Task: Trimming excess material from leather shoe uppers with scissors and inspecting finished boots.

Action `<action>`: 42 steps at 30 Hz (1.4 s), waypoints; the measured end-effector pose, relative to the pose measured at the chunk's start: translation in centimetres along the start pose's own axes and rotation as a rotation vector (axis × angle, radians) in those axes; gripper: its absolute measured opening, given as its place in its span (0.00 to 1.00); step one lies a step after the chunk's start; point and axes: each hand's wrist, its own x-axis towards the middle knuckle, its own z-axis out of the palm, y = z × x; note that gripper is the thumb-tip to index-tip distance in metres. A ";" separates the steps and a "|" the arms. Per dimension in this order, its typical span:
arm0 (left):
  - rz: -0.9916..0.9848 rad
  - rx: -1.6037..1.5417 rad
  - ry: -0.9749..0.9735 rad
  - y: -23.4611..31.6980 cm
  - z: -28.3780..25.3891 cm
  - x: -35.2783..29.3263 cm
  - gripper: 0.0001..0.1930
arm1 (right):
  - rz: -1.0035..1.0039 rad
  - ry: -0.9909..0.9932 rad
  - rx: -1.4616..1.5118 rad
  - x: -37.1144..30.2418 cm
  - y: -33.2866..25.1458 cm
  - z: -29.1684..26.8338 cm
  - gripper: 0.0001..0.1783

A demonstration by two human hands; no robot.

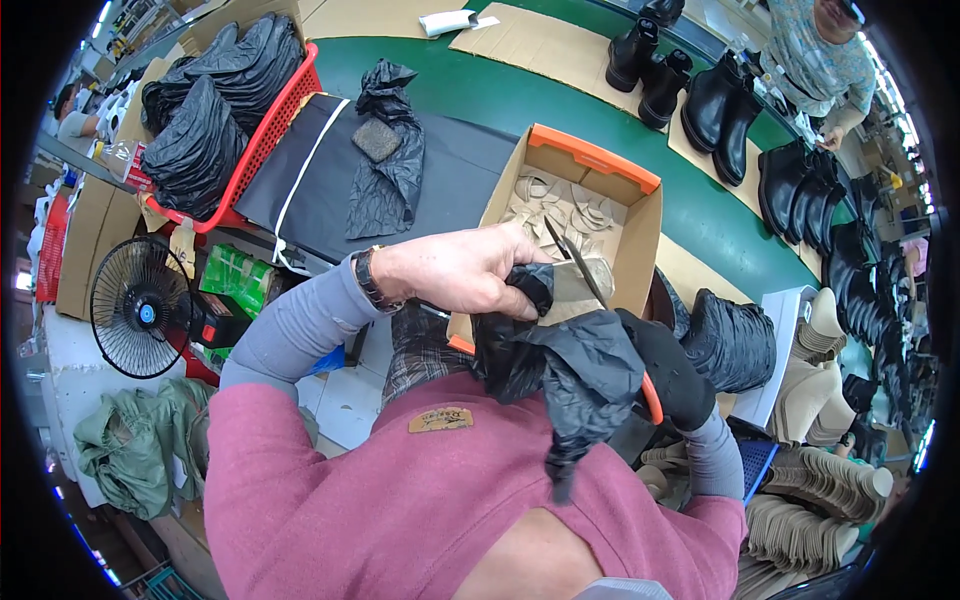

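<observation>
My left hand point(455, 270) pinches a soft, crinkled black piece point(590, 360) that has a stiff beige part point(568, 290) at its top edge. What the piece is I cannot make out; its lower end hangs in front of my chest. My right hand point(668, 365), in a black glove, grips orange-handled scissors point(652, 398). Their dark blades are spread at the beige part, one passing in front of it. Just beyond my hands stands a cardboard box point(645, 225) with an orange rim, holding many curved beige scraps point(570, 215).
Another crinkled black piece point(390, 180) lies on the dark surface at left, with a grey block point(376, 140) on it. A red basket point(270, 125) holds more. Black boots point(715, 105) line the green table point(470, 90). A fan point(143, 308) stands left; beige stacks point(820, 480) sit right.
</observation>
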 end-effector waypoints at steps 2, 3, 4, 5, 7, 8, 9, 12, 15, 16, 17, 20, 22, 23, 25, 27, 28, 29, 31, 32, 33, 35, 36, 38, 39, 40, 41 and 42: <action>-0.077 0.001 -0.077 0.4 -0.3 0.2 0.11 | -0.005 -0.045 -0.049 0.0 0.3 -0.1 0.37; -0.079 0.002 -0.072 0.3 -0.3 0.1 0.11 | -0.009 -0.048 -0.048 0.1 0.0 -0.4 0.37; -0.088 -0.053 -0.057 0.1 -0.3 0.0 0.10 | -0.049 -0.064 -0.060 0.2 -0.6 -0.8 0.35; -0.097 -0.109 -0.042 -0.1 -0.3 -0.1 0.10 | -0.089 -0.080 -0.073 0.3 -0.9 -1.0 0.34; -0.101 -0.130 -0.044 -0.5 -0.3 0.0 0.10 | -0.088 -0.080 -0.036 0.2 -0.9 -0.6 0.30; -0.105 -0.151 -0.046 -0.6 -0.3 0.0 0.09 | -0.086 -0.080 0.000 0.1 -1.0 -0.4 0.27; -0.106 -0.153 -0.047 -0.7 -0.4 0.1 0.09 | -0.085 -0.080 0.002 0.3 -1.3 -0.6 0.27; -0.193 -0.142 -0.057 -1.5 -0.7 0.2 0.08 | -0.387 -0.057 -0.223 0.6 -1.7 -0.8 0.20; -0.142 -0.393 -0.096 -3.6 -0.5 0.5 0.10 | -0.407 -0.061 -0.248 -0.3 1.0 0.6 0.16; -0.140 -0.388 -0.111 -2.6 -0.6 0.8 0.10 | -0.398 -0.049 -0.254 -0.5 3.1 1.4 0.16; -0.140 -0.235 -0.071 -1.0 -0.8 1.1 0.11 | -0.331 -0.057 -0.236 -0.5 6.3 2.6 0.15; 0.149 0.223 0.246 0.7 -0.2 1.2 0.20 | -0.246 -0.095 -0.280 2.2 8.3 1.7 0.14; 0.367 0.531 0.472 1.2 0.4 1.3 0.24 | -0.011 -0.113 0.082 4.0 8.6 2.3 0.14; 0.410 0.515 0.483 1.8 0.6 1.5 0.27 | -0.014 -0.092 0.078 3.9 8.0 2.2 0.14; 0.466 0.573 0.521 2.3 0.7 1.5 0.28 | -0.275 0.207 -0.183 4.8 4.8 1.6 0.14; 0.576 0.654 0.584 2.3 0.7 1.8 0.30 | -0.162 0.271 -0.197 6.2 5.1 2.1 0.14; 0.575 0.661 0.582 2.1 0.7 1.6 0.30 | -0.047 0.308 -0.207 7.5 3.7 2.0 0.14; 0.624 0.732 0.612 1.9 0.6 1.4 0.30 | -0.283 0.297 -0.377 8.1 1.7 0.0 0.14; 0.716 0.919 0.629 1.8 0.4 0.9 0.26 | 0.034 0.168 0.565 8.8 -0.4 -1.6 0.16; 0.849 1.002 0.644 1.6 0.1 1.3 0.25 | 0.319 0.121 0.998 8.8 -4.0 -2.3 0.17; 0.890 1.038 0.633 1.7 0.1 1.5 0.27 | 0.317 0.132 1.000 8.6 -3.8 -2.4 0.17; 0.936 1.072 0.615 1.0 0.2 1.9 0.30 | -0.311 0.127 0.304 8.6 -3.3 -2.6 0.16; 0.941 0.969 0.681 0.0 0.4 2.0 0.35 | -0.315 0.125 0.303 8.5 -3.8 -3.0 0.16; 0.940 0.862 0.748 -0.8 0.6 2.1 0.40 | 0.100 -0.083 0.539 8.1 -5.5 -4.1 0.13; 0.960 0.902 0.730 -0.8 0.5 2.2 0.43 | 0.168 -0.068 0.561 8.1 -6.0 -4.2 0.11; 0.979 0.942 0.711 -0.8 0.5 2.3 0.46 | 0.169 -0.068 0.562 7.9 -6.4 -4.2 0.11; 0.847 0.893 0.743 -0.6 1.1 1.8 0.47 | 0.109 0.071 0.544 7.6 -6.8 -4.1 0.10; 0.845 0.895 0.746 -0.3 1.1 1.7 0.47 | 0.047 0.206 0.522 7.4 -7.2 -4.1 0.09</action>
